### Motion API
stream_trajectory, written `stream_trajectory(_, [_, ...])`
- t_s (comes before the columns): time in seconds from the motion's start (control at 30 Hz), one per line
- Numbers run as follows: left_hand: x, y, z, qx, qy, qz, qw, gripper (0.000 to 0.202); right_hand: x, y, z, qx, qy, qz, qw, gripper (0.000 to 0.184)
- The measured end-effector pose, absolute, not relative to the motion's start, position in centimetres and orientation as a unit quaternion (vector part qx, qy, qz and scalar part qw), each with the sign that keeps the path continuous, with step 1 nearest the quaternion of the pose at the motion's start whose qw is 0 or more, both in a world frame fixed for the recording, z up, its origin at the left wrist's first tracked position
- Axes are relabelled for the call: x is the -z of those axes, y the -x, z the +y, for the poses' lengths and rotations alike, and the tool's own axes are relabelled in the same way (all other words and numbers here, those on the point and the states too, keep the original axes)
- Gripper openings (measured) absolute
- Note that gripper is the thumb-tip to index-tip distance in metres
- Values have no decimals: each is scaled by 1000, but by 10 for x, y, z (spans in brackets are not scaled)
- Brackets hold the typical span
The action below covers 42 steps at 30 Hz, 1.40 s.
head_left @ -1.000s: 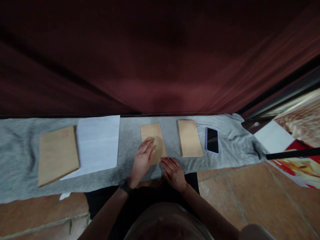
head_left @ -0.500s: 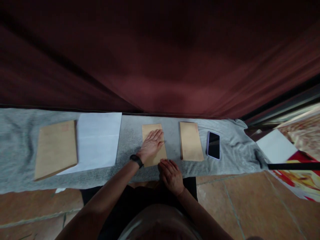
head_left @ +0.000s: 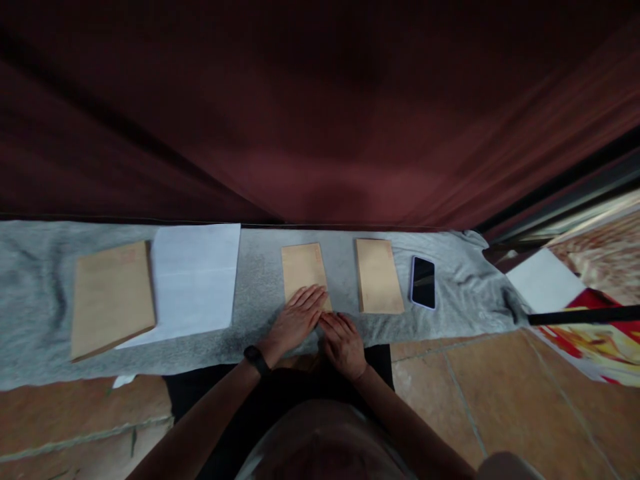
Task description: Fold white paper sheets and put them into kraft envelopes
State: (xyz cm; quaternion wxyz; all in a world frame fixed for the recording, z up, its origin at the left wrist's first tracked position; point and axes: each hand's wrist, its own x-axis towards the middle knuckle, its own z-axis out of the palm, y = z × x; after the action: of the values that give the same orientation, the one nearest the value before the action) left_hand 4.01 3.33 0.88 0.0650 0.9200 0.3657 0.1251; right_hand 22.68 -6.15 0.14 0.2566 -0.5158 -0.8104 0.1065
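A brown paper envelope with small red print in its upper right corner lies on a grey cloth in front of me. My left hand, with a dark band on the wrist, rests palm down across its lower half, fingers stretched out. At the lower right corner of this envelope my right hand lies with its fingers extended, the tips by the left hand; its thumb is hidden. To the right sits a stack of brown envelopes. A thicker brown envelope stack overlaps white paper at the left.
A phone in a pale purple case lies right of the envelope stack. The grey cloth covers a narrow surface against a dark red wall-like panel. A white sheet and a colourful printed item are at far right, above floor tiles.
My left hand has slid down the envelope towards me, uncovering its upper half and printed corner. My right hand stays at the lower right corner. The view has shifted slightly.
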Motion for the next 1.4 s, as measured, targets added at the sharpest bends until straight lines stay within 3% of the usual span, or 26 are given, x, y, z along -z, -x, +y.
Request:
stream_trajectory(0.37, [0,-12,-29,-126,-916,381,11,55,-9,-221,-57,-121,581,-755,280,47])
stream_trajectory(0.6, [-7,-37,-39,-103,-859,502,13,57,-17,-215,-35,-202,656,-654,319,49])
stream_trajectory(0.77, [-38,-59,-30,-58,-835,548,12,59,-18,-214,-16,-381,656,-467,454,40])
stream_trajectory(0.9, [-53,-60,-21,-90,-821,564,11,52,-31,-210,-16,-524,555,-307,568,40])
stream_trajectory(1.03, [-65,-50,-5,-195,-763,605,120,41,-56,-199,-19,-508,509,-375,585,45])
stream_trajectory(1.13, [-81,-41,10,-348,-622,639,288,33,-67,-193,-16,-459,516,-439,574,42])
stream_trajectory(1.23, [-92,-38,16,-494,-414,605,467,40,-60,-193,-11,-414,546,-454,570,36])
stream_trajectory(1.33, [-85,-47,7,-540,-245,567,571,50,-41,-195,-12,-398,576,-464,543,33])
stream_trajectory(1.4, [-72,-56,-4,-531,-182,566,604,45,-27,-196,-15,-402,582,-478,520,35])
